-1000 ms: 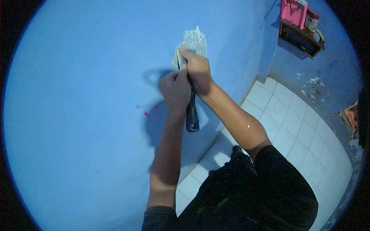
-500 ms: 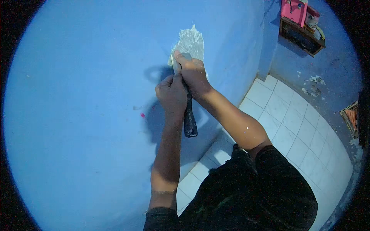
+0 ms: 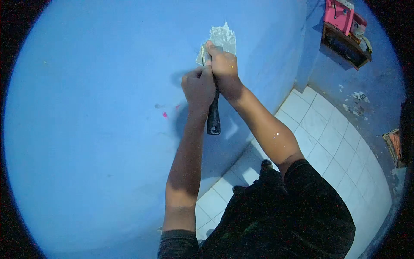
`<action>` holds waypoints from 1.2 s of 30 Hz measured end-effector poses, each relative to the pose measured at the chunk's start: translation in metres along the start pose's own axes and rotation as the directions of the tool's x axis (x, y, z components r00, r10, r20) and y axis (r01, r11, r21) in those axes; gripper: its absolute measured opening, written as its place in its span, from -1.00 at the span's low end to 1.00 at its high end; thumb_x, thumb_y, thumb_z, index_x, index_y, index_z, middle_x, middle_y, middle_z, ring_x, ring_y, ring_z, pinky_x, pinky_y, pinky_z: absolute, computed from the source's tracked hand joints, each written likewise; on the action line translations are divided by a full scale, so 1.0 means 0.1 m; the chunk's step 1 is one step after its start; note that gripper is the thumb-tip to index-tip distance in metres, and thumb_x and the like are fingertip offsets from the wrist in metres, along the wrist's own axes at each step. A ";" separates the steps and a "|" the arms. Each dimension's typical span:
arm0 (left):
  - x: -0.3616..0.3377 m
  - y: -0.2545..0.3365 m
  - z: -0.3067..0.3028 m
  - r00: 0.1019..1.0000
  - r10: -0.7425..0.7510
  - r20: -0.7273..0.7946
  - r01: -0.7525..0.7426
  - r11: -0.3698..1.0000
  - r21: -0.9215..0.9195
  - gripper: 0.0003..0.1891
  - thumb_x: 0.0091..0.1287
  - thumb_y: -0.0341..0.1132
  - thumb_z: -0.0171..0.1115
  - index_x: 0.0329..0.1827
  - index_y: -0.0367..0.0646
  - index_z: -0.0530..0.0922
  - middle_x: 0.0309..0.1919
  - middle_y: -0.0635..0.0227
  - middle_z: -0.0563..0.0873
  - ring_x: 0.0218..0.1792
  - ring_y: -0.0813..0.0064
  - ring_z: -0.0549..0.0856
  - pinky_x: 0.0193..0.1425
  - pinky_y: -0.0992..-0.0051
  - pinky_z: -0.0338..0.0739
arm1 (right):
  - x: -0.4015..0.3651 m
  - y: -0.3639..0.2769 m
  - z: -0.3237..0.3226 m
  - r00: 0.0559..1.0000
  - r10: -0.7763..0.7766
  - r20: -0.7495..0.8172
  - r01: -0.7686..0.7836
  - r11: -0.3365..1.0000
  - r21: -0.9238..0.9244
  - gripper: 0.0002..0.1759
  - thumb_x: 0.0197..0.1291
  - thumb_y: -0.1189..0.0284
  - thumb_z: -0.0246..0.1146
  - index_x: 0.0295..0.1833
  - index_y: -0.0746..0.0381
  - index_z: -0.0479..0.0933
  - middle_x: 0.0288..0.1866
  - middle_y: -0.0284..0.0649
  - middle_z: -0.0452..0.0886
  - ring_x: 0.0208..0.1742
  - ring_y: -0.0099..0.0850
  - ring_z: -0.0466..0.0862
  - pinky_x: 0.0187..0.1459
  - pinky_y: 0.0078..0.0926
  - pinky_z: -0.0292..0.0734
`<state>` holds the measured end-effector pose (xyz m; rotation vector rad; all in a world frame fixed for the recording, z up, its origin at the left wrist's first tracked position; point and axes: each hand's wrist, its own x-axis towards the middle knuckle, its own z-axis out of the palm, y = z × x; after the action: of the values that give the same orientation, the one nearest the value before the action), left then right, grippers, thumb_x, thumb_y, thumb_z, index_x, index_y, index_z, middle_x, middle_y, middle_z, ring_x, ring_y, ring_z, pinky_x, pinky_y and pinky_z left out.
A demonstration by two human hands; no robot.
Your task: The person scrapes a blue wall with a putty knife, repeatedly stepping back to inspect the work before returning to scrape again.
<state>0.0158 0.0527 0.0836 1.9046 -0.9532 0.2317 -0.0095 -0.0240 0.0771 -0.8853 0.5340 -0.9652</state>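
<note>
One scraper [image 3: 213, 113], two hands on it: left hand [image 3: 198, 88] fisted round the black handle, right hand [image 3: 224, 71] closed over the blade end, pressed against blue wall [image 3: 95, 108] at one bare patch [image 3: 224, 35]. One shelf [image 3: 345, 45] at right.

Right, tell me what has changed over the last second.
The left hand and right hand dipped, then pushed the scraper up the blue wall, so its blade covers more of the grey patch. Same two-handed grip; nothing taken up or let go.
</note>
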 end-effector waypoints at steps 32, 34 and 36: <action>-4.86 -1.83 -0.24 0.128 -0.703 0.699 0.869 -0.261 -0.421 -0.70 0.22 -0.06 0.01 -0.43 -0.12 0.35 -0.70 0.30 0.43 -0.66 0.41 0.50 -0.60 0.45 0.41 | -5.88 1.35 -7.67 0.607 0.685 -0.403 -0.306 -0.267 -0.914 -0.79 -0.13 0.19 0.25 -0.54 0.10 0.54 -0.51 -0.30 0.60 -0.40 -0.37 0.59 -0.40 -0.35 0.44; -4.83 -1.64 -0.10 0.201 -0.615 0.762 0.877 -0.233 -0.420 -0.70 0.24 -0.06 0.03 -0.43 -0.11 0.34 -0.71 0.33 0.43 -0.68 0.45 0.49 -0.60 0.47 0.42 | -5.73 1.31 -7.53 0.629 0.634 -0.451 -0.454 -0.171 -0.874 -0.78 -0.12 0.19 0.24 -0.53 0.10 0.52 -0.52 -0.29 0.59 -0.42 -0.36 0.58 -0.43 -0.36 0.43; -4.76 -1.42 0.01 0.178 -0.600 0.780 0.874 -0.268 -0.406 -0.70 0.25 -0.04 0.04 -0.44 -0.09 0.36 -0.72 0.36 0.42 -0.72 0.47 0.46 -0.62 0.49 0.39 | -5.57 1.31 -7.38 0.657 0.585 -0.476 -0.544 -0.069 -0.837 -0.77 -0.12 0.18 0.24 -0.53 0.11 0.50 -0.52 -0.28 0.59 -0.45 -0.36 0.57 -0.45 -0.37 0.42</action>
<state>-0.2074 0.3319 -0.2609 1.0843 0.3267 -1.2269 -0.7593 0.2028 -0.4302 -1.5792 1.4514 0.4109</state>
